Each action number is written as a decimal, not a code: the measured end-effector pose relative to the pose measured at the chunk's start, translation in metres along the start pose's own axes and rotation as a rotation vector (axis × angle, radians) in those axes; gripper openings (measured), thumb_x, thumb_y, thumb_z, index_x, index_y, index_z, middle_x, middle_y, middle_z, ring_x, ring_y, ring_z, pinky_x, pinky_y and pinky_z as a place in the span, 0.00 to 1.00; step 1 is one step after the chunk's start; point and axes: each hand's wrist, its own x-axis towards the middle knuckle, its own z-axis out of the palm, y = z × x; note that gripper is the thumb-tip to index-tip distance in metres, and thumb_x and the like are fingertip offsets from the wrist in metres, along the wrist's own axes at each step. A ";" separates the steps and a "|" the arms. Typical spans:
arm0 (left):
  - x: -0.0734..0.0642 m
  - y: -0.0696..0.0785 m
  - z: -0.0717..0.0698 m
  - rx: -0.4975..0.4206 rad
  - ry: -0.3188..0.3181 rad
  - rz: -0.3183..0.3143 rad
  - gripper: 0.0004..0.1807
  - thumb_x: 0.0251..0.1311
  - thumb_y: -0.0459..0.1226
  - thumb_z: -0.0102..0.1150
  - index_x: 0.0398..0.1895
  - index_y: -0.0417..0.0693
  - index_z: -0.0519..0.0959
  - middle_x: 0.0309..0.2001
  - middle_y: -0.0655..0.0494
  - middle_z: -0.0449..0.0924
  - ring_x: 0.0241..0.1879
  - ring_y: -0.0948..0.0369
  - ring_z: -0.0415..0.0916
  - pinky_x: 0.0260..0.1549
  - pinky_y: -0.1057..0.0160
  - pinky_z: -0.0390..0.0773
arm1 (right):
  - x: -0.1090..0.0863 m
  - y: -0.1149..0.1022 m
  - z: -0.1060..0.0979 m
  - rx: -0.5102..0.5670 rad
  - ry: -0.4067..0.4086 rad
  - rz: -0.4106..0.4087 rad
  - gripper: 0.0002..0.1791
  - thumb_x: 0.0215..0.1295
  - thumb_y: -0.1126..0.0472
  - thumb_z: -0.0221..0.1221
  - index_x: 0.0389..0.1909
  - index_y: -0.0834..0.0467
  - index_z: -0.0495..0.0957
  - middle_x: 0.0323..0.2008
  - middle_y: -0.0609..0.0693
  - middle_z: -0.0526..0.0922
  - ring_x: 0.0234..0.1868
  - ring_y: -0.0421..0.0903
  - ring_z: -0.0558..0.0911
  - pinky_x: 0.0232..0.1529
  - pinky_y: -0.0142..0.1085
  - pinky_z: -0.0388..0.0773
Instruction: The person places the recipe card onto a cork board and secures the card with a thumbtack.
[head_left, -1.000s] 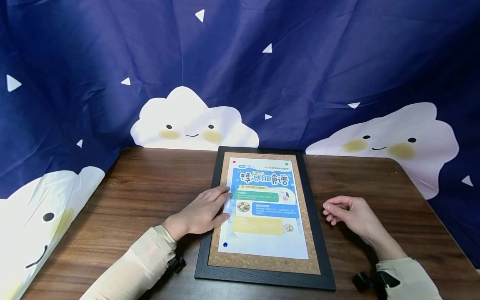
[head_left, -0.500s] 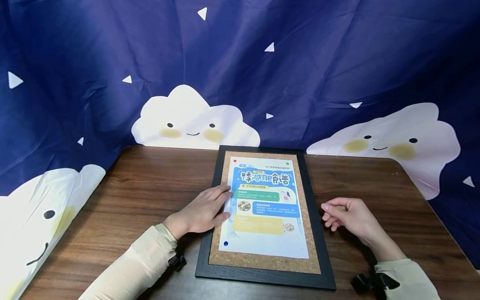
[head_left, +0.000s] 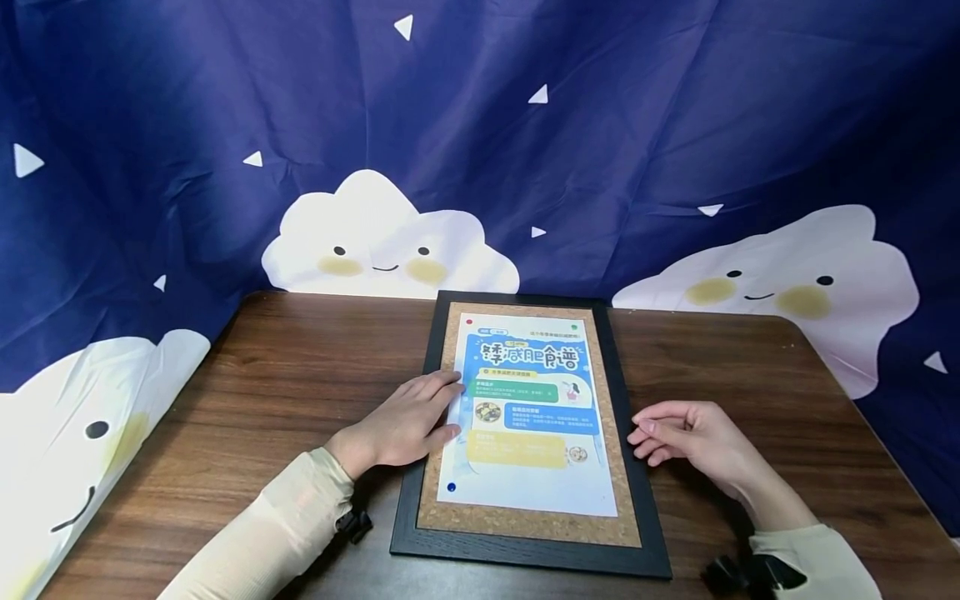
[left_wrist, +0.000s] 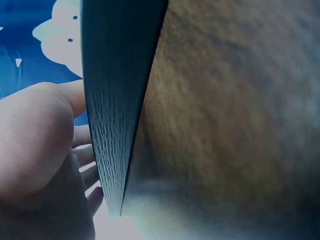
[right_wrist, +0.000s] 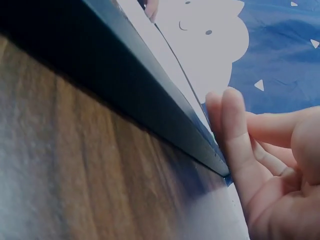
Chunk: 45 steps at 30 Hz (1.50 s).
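A poster (head_left: pixel 536 492) with blue, green and yellow blocks lies on a cork board (head_left: pixel 517 525) with a black frame (head_left: pixel 525 562). Red (head_left: pixel 469 322), green (head_left: pixel 574 327) and blue (head_left: pixel 452 487) pins sit at three of the poster's corners. My left hand (head_left: pixel 401 425) rests across the frame's left side, its fingertips on the poster's left edge. Beside the frame's right side is my right hand (head_left: pixel 701 437), fingers loosely bent, fingertips at or over the frame's edge. No object shows between its fingers (right_wrist: pixel 234 115); contact with the frame is unclear.
The board lies on a brown wooden table (head_left: pixel 322 342), reaching its far edge. Behind hangs a dark blue curtain (head_left: pixel 480 108) printed with white clouds and triangles. Black wrist devices (head_left: pixel 352 527) sit at both sleeves.
My right hand has moved slightly left to the frame's right side, and its fingers have straightened a little. The left hand and board stay in place.
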 end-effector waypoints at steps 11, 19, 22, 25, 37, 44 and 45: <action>-0.001 0.000 0.000 -0.007 -0.001 0.002 0.35 0.83 0.46 0.54 0.82 0.35 0.62 0.84 0.40 0.58 0.85 0.44 0.55 0.82 0.39 0.58 | -0.009 -0.003 0.009 0.037 -0.125 -0.042 0.17 0.81 0.66 0.59 0.59 0.77 0.78 0.43 0.56 0.93 0.39 0.46 0.92 0.40 0.43 0.92; -0.002 0.000 0.000 -0.013 0.007 0.006 0.34 0.83 0.45 0.53 0.82 0.35 0.63 0.84 0.40 0.58 0.84 0.44 0.56 0.81 0.39 0.59 | -0.013 -0.001 0.015 0.043 -0.200 -0.083 0.17 0.81 0.67 0.58 0.59 0.78 0.78 0.43 0.58 0.93 0.40 0.47 0.93 0.39 0.43 0.92; -0.002 0.001 -0.001 -0.012 0.004 0.000 0.34 0.83 0.46 0.53 0.82 0.35 0.62 0.84 0.40 0.58 0.85 0.44 0.55 0.82 0.39 0.59 | -0.014 0.000 0.016 0.069 -0.229 -0.103 0.17 0.81 0.68 0.57 0.60 0.79 0.76 0.44 0.58 0.94 0.40 0.47 0.94 0.38 0.43 0.92; -0.003 0.000 0.000 -0.011 -0.003 -0.006 0.35 0.83 0.46 0.54 0.83 0.35 0.62 0.85 0.40 0.57 0.85 0.44 0.55 0.82 0.39 0.58 | -0.015 0.001 0.018 0.090 -0.250 -0.111 0.16 0.82 0.68 0.57 0.58 0.79 0.75 0.45 0.58 0.94 0.40 0.47 0.94 0.38 0.43 0.92; -0.003 0.000 0.000 -0.018 -0.001 -0.006 0.35 0.83 0.46 0.54 0.82 0.35 0.62 0.85 0.40 0.57 0.85 0.44 0.54 0.82 0.39 0.58 | -0.020 -0.001 0.029 0.150 -0.362 -0.120 0.15 0.83 0.68 0.54 0.54 0.79 0.77 0.42 0.60 0.93 0.37 0.45 0.92 0.35 0.39 0.91; -0.002 0.000 0.000 -0.011 0.000 0.000 0.35 0.83 0.46 0.54 0.82 0.35 0.62 0.85 0.40 0.57 0.85 0.43 0.54 0.82 0.39 0.58 | -0.021 -0.002 0.034 0.177 -0.436 -0.086 0.14 0.82 0.68 0.55 0.53 0.79 0.78 0.42 0.60 0.93 0.35 0.42 0.92 0.31 0.34 0.89; -0.002 0.000 -0.001 -0.011 0.000 0.000 0.35 0.83 0.46 0.54 0.83 0.35 0.62 0.85 0.40 0.57 0.85 0.43 0.54 0.82 0.39 0.58 | -0.021 -0.002 0.035 0.180 -0.443 -0.084 0.14 0.82 0.68 0.55 0.53 0.79 0.78 0.41 0.61 0.92 0.35 0.42 0.92 0.31 0.33 0.89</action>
